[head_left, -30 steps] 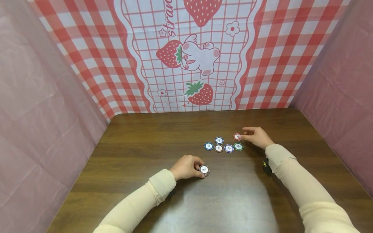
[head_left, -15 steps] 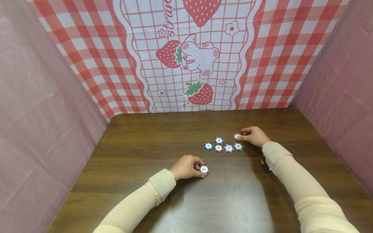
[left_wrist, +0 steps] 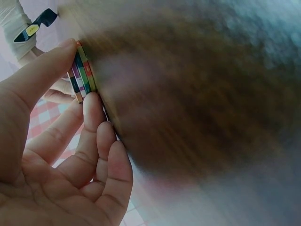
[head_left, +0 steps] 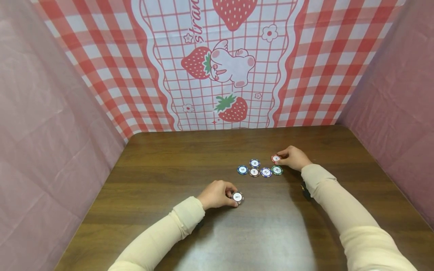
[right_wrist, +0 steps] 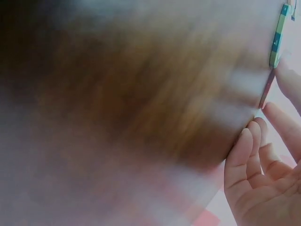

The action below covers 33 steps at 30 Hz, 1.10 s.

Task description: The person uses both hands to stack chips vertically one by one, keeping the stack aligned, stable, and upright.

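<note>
My left hand [head_left: 217,195] grips a short stack of poker chips [head_left: 238,197] on the near side of the loose chips. A dark chip marked 100 tops it; coloured edges of the stack [left_wrist: 82,70] show between thumb and fingers in the left wrist view. Farther back, my right hand [head_left: 294,158] pinches a red poker chip [head_left: 275,158] lying flat on the table, thumb on the near side, fingers on the far side. Just in front of it lies a green chip [head_left: 277,170], whose edge also appears in the right wrist view.
Left of the green chip, a purple-blue chip [head_left: 266,172], a brown chip [head_left: 254,172] and a blue chip [head_left: 242,170] form a row. A dark blue chip [head_left: 255,163] lies behind it. A checked strawberry cloth [head_left: 217,105] hangs behind the wooden table [head_left: 162,165].
My right hand has shifted slightly left, and its fingers have closed in around the red chip. My left hand and its stack have stayed still.
</note>
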### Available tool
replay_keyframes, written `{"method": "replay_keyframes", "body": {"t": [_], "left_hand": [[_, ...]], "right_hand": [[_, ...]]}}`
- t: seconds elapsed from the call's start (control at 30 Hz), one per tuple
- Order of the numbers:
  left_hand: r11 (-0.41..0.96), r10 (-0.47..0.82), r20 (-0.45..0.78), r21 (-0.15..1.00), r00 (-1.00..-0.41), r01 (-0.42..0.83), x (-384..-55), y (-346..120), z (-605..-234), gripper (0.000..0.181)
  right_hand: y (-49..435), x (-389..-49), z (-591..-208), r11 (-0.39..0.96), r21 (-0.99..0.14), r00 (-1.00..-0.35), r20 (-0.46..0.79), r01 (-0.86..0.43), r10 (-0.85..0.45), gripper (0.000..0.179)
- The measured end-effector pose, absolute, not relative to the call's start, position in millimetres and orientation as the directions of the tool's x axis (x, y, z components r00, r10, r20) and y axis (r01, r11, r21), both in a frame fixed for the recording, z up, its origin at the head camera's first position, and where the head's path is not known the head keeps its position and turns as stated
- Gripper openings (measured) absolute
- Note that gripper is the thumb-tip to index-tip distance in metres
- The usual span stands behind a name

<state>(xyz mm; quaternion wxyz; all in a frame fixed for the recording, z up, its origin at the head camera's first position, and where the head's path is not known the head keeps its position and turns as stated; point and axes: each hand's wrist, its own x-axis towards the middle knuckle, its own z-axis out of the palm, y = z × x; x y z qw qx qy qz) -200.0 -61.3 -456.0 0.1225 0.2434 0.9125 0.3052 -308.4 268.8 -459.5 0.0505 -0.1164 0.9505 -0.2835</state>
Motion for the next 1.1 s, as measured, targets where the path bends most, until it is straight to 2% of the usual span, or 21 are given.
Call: {"method": "replay_keyframes", "body": {"t": [0.6,1.1], "left_hand": [[0.692,0.524,-0.069,0.615,-0.849,0.377,-200.6,-61.8,-456.7,0.039],[0.704,0.522,-0.065,0.595,-0.850,0.388,-200.0,-61.4,-456.8,0.037]], "right_hand": [[270.3,-310.8,-461.0,0.842,-0.490,-0.967,0.006,-0.225,-0.255,0.038],[276.6,-305.4,-463.6,0.810,-0.550,-0.975,0.045,-0.206,-0.217,0.041]]}}
